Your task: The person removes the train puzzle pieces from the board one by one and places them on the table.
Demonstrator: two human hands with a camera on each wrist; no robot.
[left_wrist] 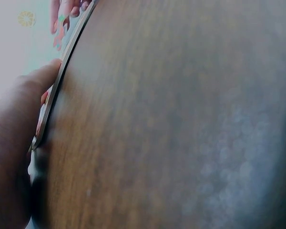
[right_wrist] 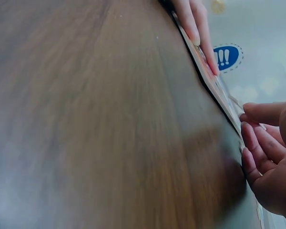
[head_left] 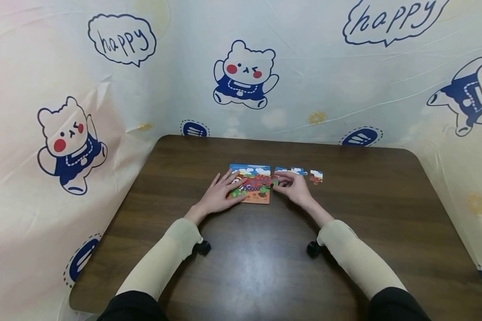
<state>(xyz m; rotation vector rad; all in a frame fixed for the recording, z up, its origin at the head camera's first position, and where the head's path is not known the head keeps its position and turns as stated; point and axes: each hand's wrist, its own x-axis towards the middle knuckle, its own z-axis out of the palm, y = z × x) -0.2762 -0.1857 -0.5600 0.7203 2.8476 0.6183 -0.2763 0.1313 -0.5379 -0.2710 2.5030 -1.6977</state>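
A colourful jigsaw puzzle point(head_left: 258, 196) lies flat on the table, with blue sky along its top and orange ground along its bottom. Spread across its left part, my left hand point(head_left: 221, 194) rests with straight fingers and hides some of the picture. At the puzzle's right edge, my right hand point(head_left: 293, 187) pinches a small red and green puzzle piece point(head_left: 275, 182) between thumb and fingers. The left wrist view shows this puzzle piece point(left_wrist: 61, 32) tilted up below the right fingertips. In the right wrist view, my right hand point(right_wrist: 271, 148) mostly covers it.
Loose sky-patterned pieces lie just beyond my right hand: one point(head_left: 281, 169) partly behind the fingers, another point(head_left: 299, 170) beside it, and a third point(head_left: 316, 176) with red farther right. The brown wooden table point(head_left: 249, 267) has a printed curtain point(head_left: 297, 89) behind it.
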